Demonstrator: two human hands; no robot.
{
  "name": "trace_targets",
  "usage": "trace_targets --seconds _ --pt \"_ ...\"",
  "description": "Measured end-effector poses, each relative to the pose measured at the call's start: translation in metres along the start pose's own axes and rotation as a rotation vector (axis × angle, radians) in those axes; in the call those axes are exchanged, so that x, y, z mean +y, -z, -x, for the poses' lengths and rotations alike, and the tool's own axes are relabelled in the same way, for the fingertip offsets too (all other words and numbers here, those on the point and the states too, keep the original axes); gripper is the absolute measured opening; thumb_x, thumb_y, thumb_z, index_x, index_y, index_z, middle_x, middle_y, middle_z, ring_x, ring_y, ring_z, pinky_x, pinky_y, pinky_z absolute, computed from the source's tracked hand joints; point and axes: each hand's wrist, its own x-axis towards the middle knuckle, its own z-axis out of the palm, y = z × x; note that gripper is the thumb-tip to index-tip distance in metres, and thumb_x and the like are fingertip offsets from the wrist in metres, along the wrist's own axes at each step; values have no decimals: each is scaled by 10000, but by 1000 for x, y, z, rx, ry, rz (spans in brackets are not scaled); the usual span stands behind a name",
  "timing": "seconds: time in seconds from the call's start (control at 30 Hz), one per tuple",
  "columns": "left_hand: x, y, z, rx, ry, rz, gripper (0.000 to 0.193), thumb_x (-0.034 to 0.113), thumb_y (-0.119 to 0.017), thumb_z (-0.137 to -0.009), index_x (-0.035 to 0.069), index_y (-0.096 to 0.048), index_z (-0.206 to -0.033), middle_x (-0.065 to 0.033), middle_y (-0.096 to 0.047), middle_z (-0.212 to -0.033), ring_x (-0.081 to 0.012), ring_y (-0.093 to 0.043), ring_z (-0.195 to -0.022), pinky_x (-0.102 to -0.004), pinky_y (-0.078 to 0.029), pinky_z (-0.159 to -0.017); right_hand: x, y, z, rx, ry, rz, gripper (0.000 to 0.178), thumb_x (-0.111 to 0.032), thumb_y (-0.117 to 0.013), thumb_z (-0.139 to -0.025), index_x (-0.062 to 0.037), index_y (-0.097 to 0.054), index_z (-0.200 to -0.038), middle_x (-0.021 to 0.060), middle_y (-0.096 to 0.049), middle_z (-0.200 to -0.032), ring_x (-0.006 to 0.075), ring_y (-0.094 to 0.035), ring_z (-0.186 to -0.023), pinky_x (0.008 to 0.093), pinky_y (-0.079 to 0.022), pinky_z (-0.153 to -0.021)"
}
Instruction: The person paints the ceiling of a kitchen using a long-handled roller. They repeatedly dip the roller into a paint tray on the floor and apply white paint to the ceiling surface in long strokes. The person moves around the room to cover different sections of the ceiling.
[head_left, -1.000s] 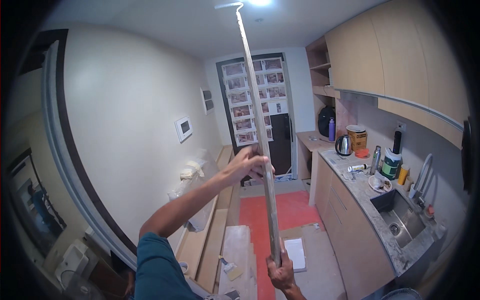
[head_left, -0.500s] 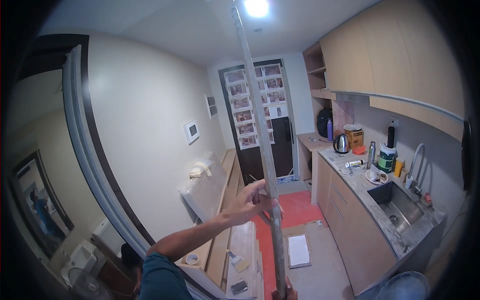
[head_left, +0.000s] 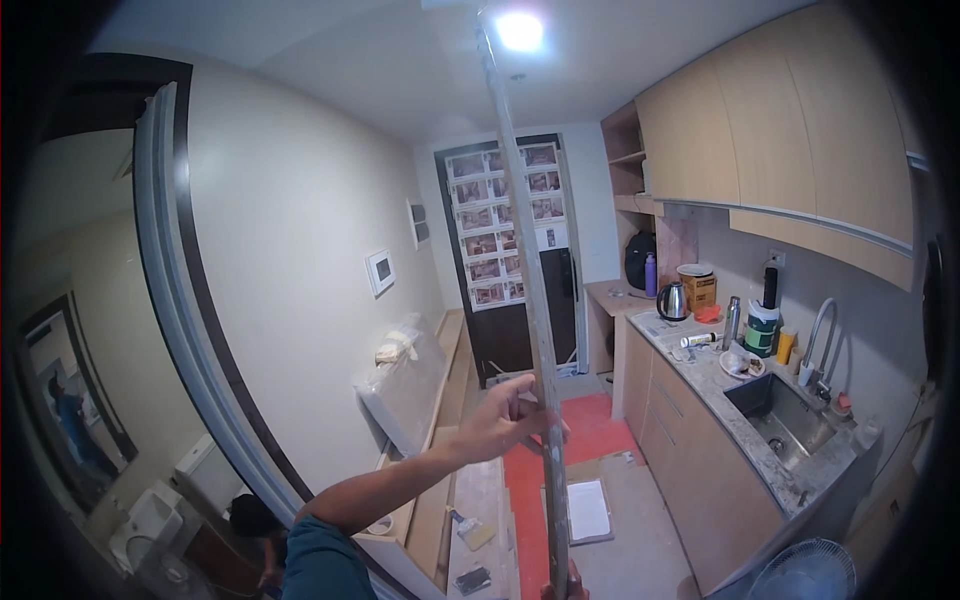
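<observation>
A long, stained grey-white pole (head_left: 533, 290) stands nearly upright in front of me, its top leaning slightly left and reaching up near the ceiling light. My left hand (head_left: 508, 418) is closed around its lower part, thumb side up, with some fingers hidden behind it. At the bottom edge, my right hand (head_left: 574, 584) grips the pole's lower end; most of that hand is out of the picture. Beyond the pole, a white sheet on a board (head_left: 588, 510) lies on the floor, beside red floor covering (head_left: 600, 425).
To the right runs a kitchen counter (head_left: 690, 365) with a sink (head_left: 790, 425), a kettle (head_left: 672, 301) and bottles. Wooden cabinets (head_left: 780, 130) hang above. On the left are a plastic-wrapped panel (head_left: 402, 390), a paintbrush (head_left: 472, 528) and a doorway where a person (head_left: 258, 530) crouches.
The view has tilted up a little. Both hands stay on the pole, and my left hand sits slightly lower in view. The crouching person at lower left shows more.
</observation>
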Motion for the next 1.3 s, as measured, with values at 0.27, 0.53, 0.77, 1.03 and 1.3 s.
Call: trace_targets --seconds 0.27,0.53,0.77,1.03,1.3 --pt "-8 82 -63 176 -28 -83 242 227 -549 -982 5 -508 -1069 -197 -711 -918 -264 -733 -836 -364 -627 -644 -90 -26 -86 81 320 14 456 -281 -578 -966 -23 -514 -1337 246 -603 -806 408 -573 -675 491 -450 -595" --pt "-31 180 -154 357 -16 -120 276 231 -548 -937 -25 -528 -1037 -195 -706 -882 -277 -732 -773 -355 -618 -606 -157 -40 -220 -16 346 -67 633 -94 -528 -941 -10 -282 -1518 88 -592 -750 169 -581 -599 333 -501 -579" --pt "-64 269 -234 471 -73 -101 254 234 -546 -908 -12 -560 -969 -180 -706 -839 -251 -727 -708 -368 -617 -591 -179 -66 -329 16 498 -87 659 -96 -528 -942 14 -241 -1525 265 -634 -1130 270 -683 -871 372 -518 -770" --pt "-65 331 -306 544 -67 -98 299 239 -554 -845 -23 -608 -978 -177 -709 -894 -225 -730 -736 -296 -587 -612 -223 -68 -417 40 575 -125 648 -109 -519 -951 5 -242 -1526 296 -625 -1175 321 -691 -922 388 -516 -805" --pt "-67 357 -339 681 -36 -68 369 281 -593 -857 -29 -606 -1056 -201 -711 -958 -234 -727 -742 -273 -556 -575 -251 -63 -459 -35 475 -106 636 -121 -507 -953 -2 -254 -1524 256 -656 -1104 322 -688 -822 398 -522 -759"
